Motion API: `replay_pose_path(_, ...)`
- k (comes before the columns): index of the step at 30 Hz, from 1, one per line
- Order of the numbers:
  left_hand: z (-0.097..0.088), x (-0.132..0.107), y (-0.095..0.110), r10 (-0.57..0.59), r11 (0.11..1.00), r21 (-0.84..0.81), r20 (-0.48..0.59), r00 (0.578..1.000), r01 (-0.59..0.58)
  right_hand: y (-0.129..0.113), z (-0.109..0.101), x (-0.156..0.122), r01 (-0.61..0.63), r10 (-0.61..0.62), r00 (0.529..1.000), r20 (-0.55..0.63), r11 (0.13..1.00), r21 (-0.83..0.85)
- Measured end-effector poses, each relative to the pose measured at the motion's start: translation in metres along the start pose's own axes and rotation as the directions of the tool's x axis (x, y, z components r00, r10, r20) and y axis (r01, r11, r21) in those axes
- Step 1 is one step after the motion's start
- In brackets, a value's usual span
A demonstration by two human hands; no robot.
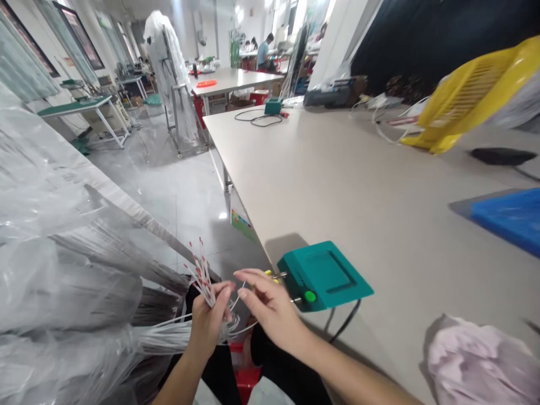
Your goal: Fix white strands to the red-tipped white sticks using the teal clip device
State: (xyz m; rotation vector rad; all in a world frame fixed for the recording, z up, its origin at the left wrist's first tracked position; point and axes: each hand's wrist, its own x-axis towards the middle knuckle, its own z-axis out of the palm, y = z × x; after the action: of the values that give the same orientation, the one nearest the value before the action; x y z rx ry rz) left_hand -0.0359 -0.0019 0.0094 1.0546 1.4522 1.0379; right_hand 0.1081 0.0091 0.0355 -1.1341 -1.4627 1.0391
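Observation:
My left hand (212,318) is closed round a bundle of thin white wires (204,284) whose red-tipped ends fan upward. More of these wires run from below the hand to a thick bunch at the left. Between thumb and fingertips, my right hand (270,308) pinches a single white wire (237,300) just right of the bundle. Close beyond the right hand sits a teal box (324,275) with a green knob (310,296) and metal terminals, at the table's near edge. Yellow clips at the terminals are partly hidden by the right fingers.
Plastic-wrapped wire bunches (67,253) hang on the left. The long table (337,185) carries a blue slab (510,219), a pale pink cloth (481,360), a yellow plastic chair back (472,90) and a second teal box (273,106). A person (264,53) sits far off.

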Motion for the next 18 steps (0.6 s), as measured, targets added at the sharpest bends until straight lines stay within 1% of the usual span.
replay_pose_path(1,0.001,-0.002,0.000,-0.016,0.999,0.048,0.068,0.998,0.013,-0.001,0.001,-0.001,0.025,-0.023,0.999,0.038,0.999,-0.048)
replay_pose_path(2,0.001,-0.004,-0.001,-0.032,0.996,0.092,0.163,0.986,0.018,-0.002,0.001,-0.001,0.046,-0.039,0.996,0.086,0.996,-0.080)
replay_pose_path(4,0.003,-0.007,-0.003,-0.058,0.989,0.146,0.319,0.946,0.012,-0.004,0.002,-0.003,0.072,-0.050,0.983,0.178,0.990,-0.122)
replay_pose_path(6,0.004,-0.008,-0.004,-0.066,0.987,0.161,0.403,0.913,0.000,-0.005,0.004,-0.005,0.086,-0.056,0.978,0.199,0.985,-0.148)
replay_pose_path(8,0.004,-0.008,-0.003,-0.053,0.989,0.149,0.424,0.904,-0.012,-0.004,0.005,-0.007,0.084,-0.060,0.987,0.148,0.983,-0.161)
replay_pose_path(11,0.000,-0.009,0.001,-0.001,0.993,0.112,0.401,0.916,-0.048,0.001,0.009,-0.007,0.020,-0.013,0.998,0.055,0.992,-0.124)
replay_pose_path(14,-0.007,-0.011,0.004,0.033,0.996,0.063,0.329,0.944,-0.057,0.007,0.013,-0.008,-0.052,0.052,0.999,0.002,0.998,-0.026)
replay_pose_path(16,-0.010,-0.011,0.002,0.006,0.999,-0.034,0.237,0.972,0.003,0.011,0.016,-0.011,-0.057,0.057,0.998,-0.010,0.998,0.021)
replay_pose_path(17,-0.011,-0.010,0.000,-0.017,0.993,-0.109,0.151,0.988,0.034,0.013,0.017,-0.012,-0.054,0.054,0.999,-0.007,0.998,0.029)
replay_pose_path(18,-0.013,-0.008,-0.002,-0.066,0.976,-0.202,0.079,0.995,0.081,0.014,0.018,-0.014,-0.053,0.053,0.999,-0.004,0.998,0.025)
